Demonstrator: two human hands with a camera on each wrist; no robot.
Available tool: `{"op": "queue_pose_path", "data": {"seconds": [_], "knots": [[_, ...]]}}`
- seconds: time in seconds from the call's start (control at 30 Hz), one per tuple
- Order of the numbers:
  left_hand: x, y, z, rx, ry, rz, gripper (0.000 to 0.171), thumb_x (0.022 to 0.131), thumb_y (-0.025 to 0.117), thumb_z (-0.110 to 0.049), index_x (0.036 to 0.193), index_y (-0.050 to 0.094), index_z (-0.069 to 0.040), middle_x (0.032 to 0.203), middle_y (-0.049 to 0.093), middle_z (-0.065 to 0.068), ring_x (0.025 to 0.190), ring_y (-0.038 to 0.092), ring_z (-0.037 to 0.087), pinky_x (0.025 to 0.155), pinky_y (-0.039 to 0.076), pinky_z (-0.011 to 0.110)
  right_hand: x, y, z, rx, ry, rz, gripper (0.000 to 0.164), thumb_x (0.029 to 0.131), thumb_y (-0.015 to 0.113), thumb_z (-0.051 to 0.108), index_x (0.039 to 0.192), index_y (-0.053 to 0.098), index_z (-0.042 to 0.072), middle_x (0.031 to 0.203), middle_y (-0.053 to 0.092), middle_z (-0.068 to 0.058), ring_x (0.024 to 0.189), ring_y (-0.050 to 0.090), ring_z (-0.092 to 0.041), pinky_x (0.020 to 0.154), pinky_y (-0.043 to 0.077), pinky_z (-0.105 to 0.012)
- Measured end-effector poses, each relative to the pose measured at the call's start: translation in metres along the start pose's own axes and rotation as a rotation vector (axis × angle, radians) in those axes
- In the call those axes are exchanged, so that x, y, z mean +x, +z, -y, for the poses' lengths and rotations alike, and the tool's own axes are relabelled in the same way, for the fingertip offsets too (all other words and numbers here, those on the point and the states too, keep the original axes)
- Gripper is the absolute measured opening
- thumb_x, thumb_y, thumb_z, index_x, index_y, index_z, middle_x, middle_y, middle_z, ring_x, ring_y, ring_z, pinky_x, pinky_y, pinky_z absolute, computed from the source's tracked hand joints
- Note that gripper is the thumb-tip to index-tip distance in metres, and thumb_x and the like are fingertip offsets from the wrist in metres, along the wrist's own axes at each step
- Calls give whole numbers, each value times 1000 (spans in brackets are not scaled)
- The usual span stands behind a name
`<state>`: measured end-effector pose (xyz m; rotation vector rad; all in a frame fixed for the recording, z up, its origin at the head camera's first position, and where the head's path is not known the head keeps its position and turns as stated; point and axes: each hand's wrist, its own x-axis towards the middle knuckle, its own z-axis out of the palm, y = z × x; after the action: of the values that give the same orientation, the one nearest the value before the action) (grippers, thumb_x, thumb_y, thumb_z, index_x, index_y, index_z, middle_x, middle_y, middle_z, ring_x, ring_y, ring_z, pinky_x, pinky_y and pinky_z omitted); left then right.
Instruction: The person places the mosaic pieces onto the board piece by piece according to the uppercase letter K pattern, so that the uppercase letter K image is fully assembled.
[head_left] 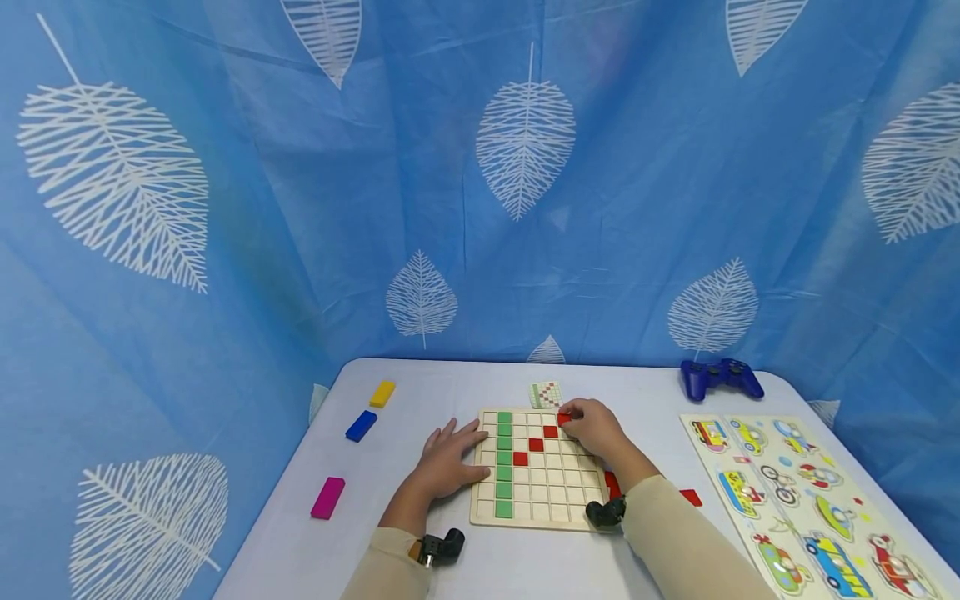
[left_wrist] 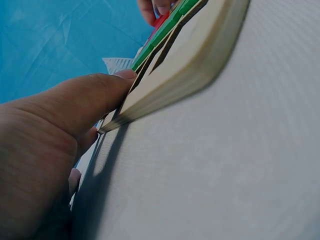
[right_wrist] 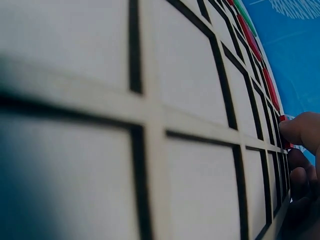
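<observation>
A wooden grid board point(head_left: 555, 492) lies on the table, with a column of green tiles point(head_left: 504, 472) near its left side. Red tiles point(head_left: 536, 445) climb diagonally to the right across it. At the top row, my right hand point(head_left: 596, 429) pinches a red square tile point(head_left: 564, 420) between thumb and fingertips; the right wrist view shows that tile point(right_wrist: 283, 119) at the grid's far end. My left hand point(head_left: 448, 462) rests at the board's left edge, fingers spread and thumb point(left_wrist: 107, 90) on the rim. Behind the board lies a small pattern card point(head_left: 546, 394) with green and red squares.
More red tiles point(head_left: 691, 497) lie right of the board, partly hidden by my right forearm. Yellow point(head_left: 382, 394), blue point(head_left: 362, 426) and magenta point(head_left: 327, 498) blocks lie at left. A blue game controller point(head_left: 722, 379) and a picture puzzle board point(head_left: 787, 475) occupy the right side.
</observation>
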<state>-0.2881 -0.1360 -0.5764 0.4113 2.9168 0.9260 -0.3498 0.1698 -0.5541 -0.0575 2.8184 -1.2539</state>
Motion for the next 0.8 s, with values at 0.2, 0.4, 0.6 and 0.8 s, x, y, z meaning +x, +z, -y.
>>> {"op": "queue_pose_path", "data": {"seconds": [0.2,0.4,0.6,0.8], "knots": [[-2,1,1,-12,-4,-6,69,89,81,-45,151,57,-30,170,36,-8,163,11,33,130,4,61,0,2,-2,29,18,14,26,96,73,14,123,73,14,132,66,-14,123,59,-33,105,50,-56],[-3,2,1,-22,-20,-4,69,89,81,-45,152,56,-31,170,35,-10,164,9,32,130,4,62,0,5,-4,25,27,6,29,97,72,14,126,73,14,136,65,-14,128,58,-35,108,49,-57],[-1,4,1,-15,-10,-6,68,89,81,-45,152,56,-31,170,35,-10,164,9,32,131,3,60,3,5,-4,-6,37,-3,31,97,72,14,129,73,14,138,63,-16,133,56,-38,111,47,-60],[0,5,2,-5,-8,-9,69,89,81,-46,152,56,-30,170,36,-9,164,10,32,131,4,60,4,5,-6,6,57,8,34,97,72,15,131,73,16,142,62,-17,135,55,-39,111,47,-60]]}}
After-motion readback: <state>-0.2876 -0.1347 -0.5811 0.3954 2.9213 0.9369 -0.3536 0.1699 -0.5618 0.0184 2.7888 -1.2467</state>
